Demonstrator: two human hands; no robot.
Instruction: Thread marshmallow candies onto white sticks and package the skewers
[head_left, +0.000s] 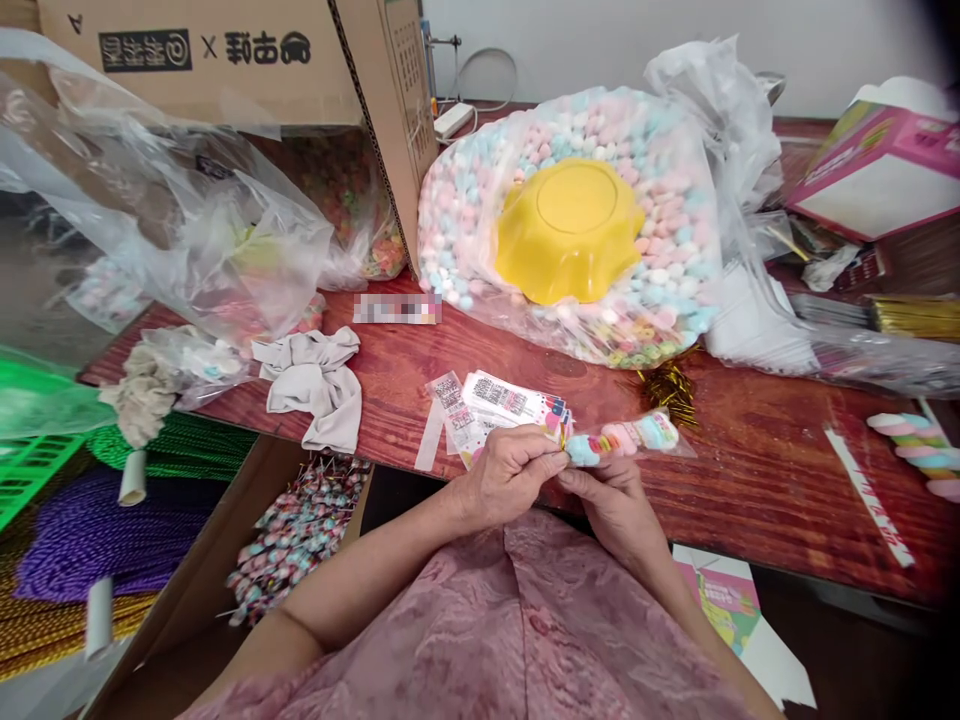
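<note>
A marshmallow skewer [622,438] in a clear wrapper lies across my fingers near the table's front edge, pastel pieces with a few coloured rings. My left hand [514,470] is closed in a pinch on the gathered left end of the wrapper. A bit of gold twist tie [562,437] shows there above the fingertips. Closed too, my right hand [619,500] holds the skewer from below, its thumb by the same end. What the fingertips cover is hidden. Beside my left hand lie printed labels with codes [499,395] in a small pile.
Behind stands a large bag of marshmallows [675,170] with an upturned yellow bowl [574,230] on it. A grey cloth [315,385] and gold ties [667,390] lie on the wooden table [750,470]. Below left, a carton holds several wrapped skewers [300,540].
</note>
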